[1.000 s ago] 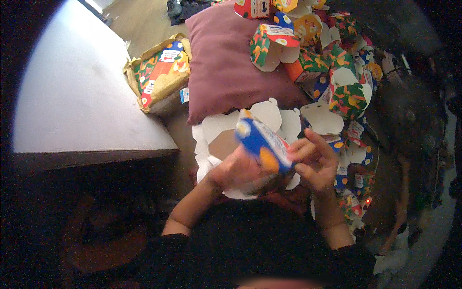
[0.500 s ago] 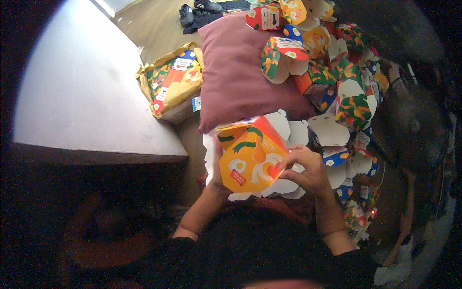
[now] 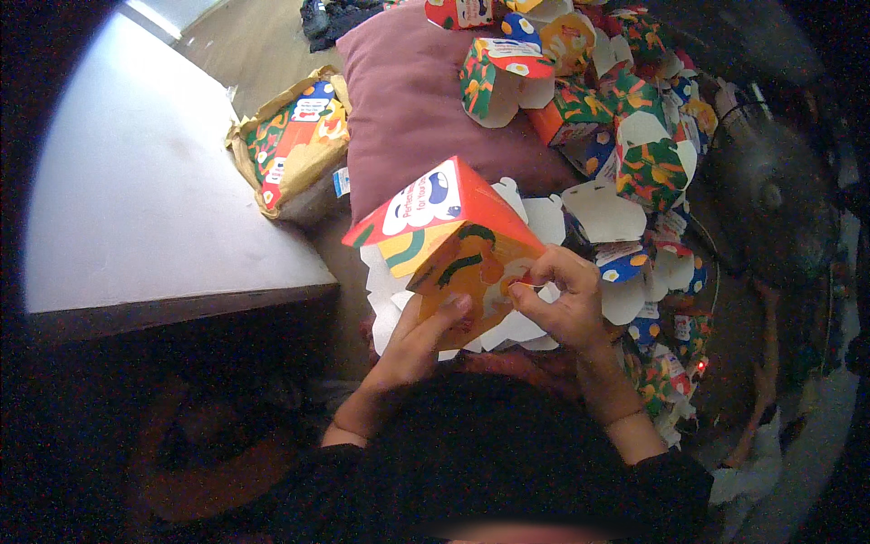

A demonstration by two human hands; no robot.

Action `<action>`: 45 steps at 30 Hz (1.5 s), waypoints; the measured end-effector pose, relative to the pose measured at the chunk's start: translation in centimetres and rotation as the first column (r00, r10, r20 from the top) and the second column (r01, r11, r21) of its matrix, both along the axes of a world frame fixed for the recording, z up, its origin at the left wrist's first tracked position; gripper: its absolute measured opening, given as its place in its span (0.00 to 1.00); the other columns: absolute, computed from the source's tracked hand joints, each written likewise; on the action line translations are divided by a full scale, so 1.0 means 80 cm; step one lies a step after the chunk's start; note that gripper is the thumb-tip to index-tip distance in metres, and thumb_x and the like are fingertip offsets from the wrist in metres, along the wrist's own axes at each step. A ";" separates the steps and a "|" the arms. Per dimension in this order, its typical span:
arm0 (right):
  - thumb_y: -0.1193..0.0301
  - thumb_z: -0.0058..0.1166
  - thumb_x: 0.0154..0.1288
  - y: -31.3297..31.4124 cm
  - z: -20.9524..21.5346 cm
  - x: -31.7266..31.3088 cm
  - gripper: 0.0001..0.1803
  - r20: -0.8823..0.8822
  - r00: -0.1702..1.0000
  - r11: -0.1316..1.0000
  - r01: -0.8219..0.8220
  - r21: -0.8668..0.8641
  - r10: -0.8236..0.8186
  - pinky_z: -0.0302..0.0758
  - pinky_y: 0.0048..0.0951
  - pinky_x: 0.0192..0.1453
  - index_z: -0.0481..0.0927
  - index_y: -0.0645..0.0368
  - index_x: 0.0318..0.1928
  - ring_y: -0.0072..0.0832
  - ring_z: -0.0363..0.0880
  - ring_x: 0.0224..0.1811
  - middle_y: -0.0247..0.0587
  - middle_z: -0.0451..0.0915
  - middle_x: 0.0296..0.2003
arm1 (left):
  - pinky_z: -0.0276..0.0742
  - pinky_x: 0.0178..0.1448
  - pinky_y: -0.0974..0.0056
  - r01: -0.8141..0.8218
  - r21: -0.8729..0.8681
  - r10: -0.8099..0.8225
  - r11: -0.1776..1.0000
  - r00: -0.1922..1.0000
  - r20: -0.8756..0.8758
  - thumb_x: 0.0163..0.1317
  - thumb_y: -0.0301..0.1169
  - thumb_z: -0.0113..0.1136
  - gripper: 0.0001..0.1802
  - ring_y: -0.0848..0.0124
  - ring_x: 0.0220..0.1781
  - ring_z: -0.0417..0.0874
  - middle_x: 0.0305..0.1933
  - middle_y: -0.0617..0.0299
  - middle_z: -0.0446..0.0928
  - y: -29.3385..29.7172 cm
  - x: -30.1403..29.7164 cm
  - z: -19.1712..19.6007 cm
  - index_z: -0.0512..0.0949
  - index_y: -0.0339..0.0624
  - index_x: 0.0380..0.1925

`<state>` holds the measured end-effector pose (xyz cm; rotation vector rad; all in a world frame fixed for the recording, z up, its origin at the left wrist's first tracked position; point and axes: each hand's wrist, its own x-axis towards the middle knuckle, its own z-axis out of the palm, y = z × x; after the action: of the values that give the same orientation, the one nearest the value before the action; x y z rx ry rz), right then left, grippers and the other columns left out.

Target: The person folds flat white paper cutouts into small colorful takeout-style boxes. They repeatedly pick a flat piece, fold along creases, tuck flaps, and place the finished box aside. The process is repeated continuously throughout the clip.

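A partly folded cardboard food box (image 3: pixel 467 258), printed orange, red and white, is held up above my lap. My left hand (image 3: pixel 421 340) grips its lower left side, with the thumb lying across the orange panel. At the right edge, my right hand (image 3: pixel 564 295) pinches a flap between thumb and fingers. White unfolded box blanks (image 3: pixel 385 295) lie beneath the box, sticking out on both sides. What the fingers of my left hand do behind the panel is hidden.
Ahead lies a mauve cushion (image 3: pixel 399 100). Many folded boxes (image 3: pixel 657 163) are heaped along the right. An opened brown paper package (image 3: pixel 304 154) holds flat printed blanks beside a white surface (image 3: pixel 163 181) at left. Dark shoes (image 3: pixel 314 18) sit at the far edge.
The box has turned, so its red and white panel now shows on top. My left thumb has come onto the orange panel. The surroundings have shifted slightly up and left in view.
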<state>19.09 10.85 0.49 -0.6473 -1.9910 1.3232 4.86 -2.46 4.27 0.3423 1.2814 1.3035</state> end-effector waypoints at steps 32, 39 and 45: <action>0.75 0.55 0.54 0.032 0.006 0.012 0.15 0.037 0.956 0.854 -0.276 0.441 0.290 0.76 0.28 0.34 0.81 0.58 0.45 0.33 0.82 0.32 0.43 0.83 0.36 | 0.74 0.55 0.64 0.203 0.024 -0.204 0.979 0.954 0.219 0.57 0.26 0.60 0.26 0.68 0.51 0.77 0.51 0.56 0.74 -0.008 -0.009 -0.020 0.65 0.36 0.56; 0.67 0.54 0.56 0.045 0.026 0.027 0.13 0.079 0.885 0.763 -0.437 0.476 0.458 0.76 0.28 0.34 0.82 0.58 0.41 0.34 0.83 0.34 0.47 0.82 0.40 | 0.74 0.57 0.58 0.137 0.016 -0.134 0.990 0.927 0.351 0.50 0.22 0.62 0.32 0.62 0.51 0.78 0.52 0.52 0.74 0.000 -0.005 -0.004 0.64 0.34 0.57; 0.62 0.54 0.61 0.023 0.009 0.033 0.20 0.082 0.942 0.896 -0.334 0.294 0.325 0.75 0.32 0.47 0.78 0.59 0.50 0.38 0.80 0.42 0.49 0.79 0.45 | 0.69 0.61 0.62 0.183 0.207 -0.210 0.961 0.971 0.114 0.55 0.23 0.61 0.33 0.67 0.58 0.71 0.54 0.57 0.68 0.003 -0.007 -0.022 0.57 0.37 0.59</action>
<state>21.76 12.68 1.20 -0.1881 -2.3420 1.1555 4.29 -2.25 2.50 0.4987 0.9817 1.2617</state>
